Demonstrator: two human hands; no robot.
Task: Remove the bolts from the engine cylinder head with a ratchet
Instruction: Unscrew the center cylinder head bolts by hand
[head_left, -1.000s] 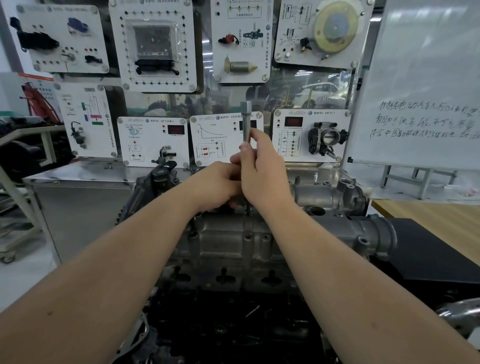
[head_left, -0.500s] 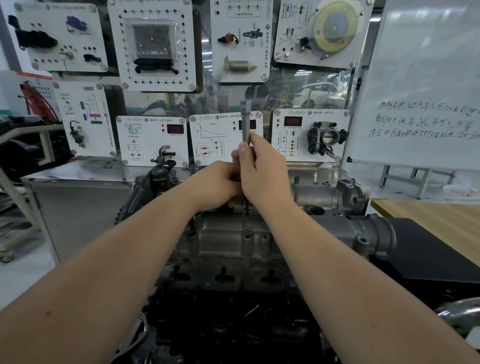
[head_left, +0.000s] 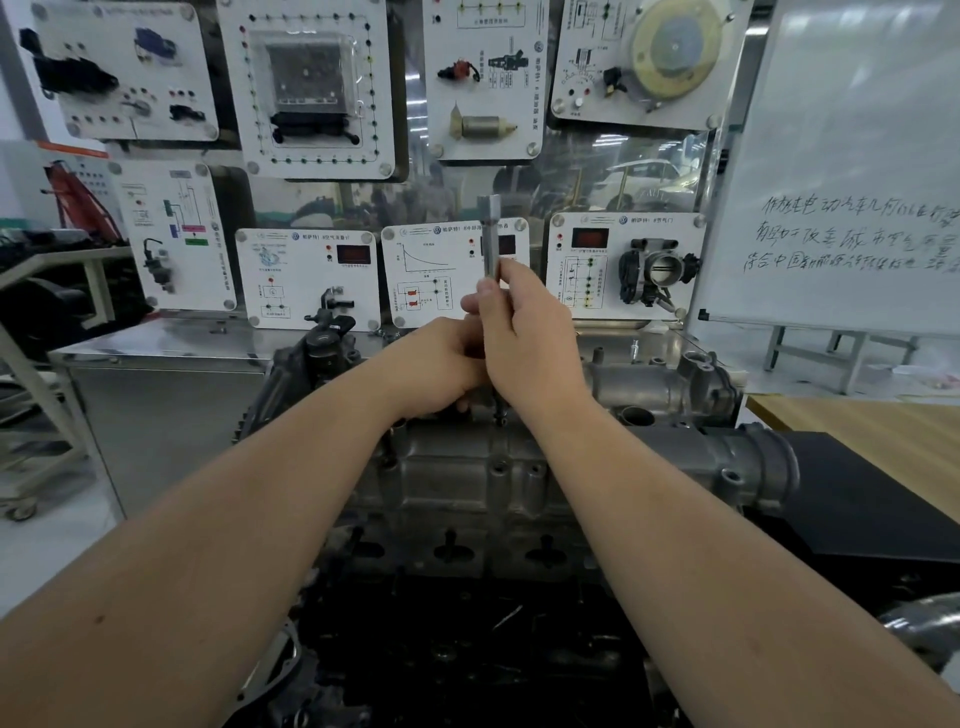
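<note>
Up close, both hands meet over the cylinder head: the right hand clasps the upright ratchet, while the left hand curls beside it, its hold hidden. Farther right stands a whiteboard; display panels line the far wall.

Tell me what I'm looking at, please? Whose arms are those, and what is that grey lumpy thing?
The camera sits on a person's head, so you see their own two arms reaching forward. The grey lump is an engine cylinder head, part of a car engine. The right hand grips a metal tool standing upright over it, probably for undoing bolts. The left hand curls around something lower down, hidden from view. Behind are teaching panels with car parts and a whiteboard.
</note>
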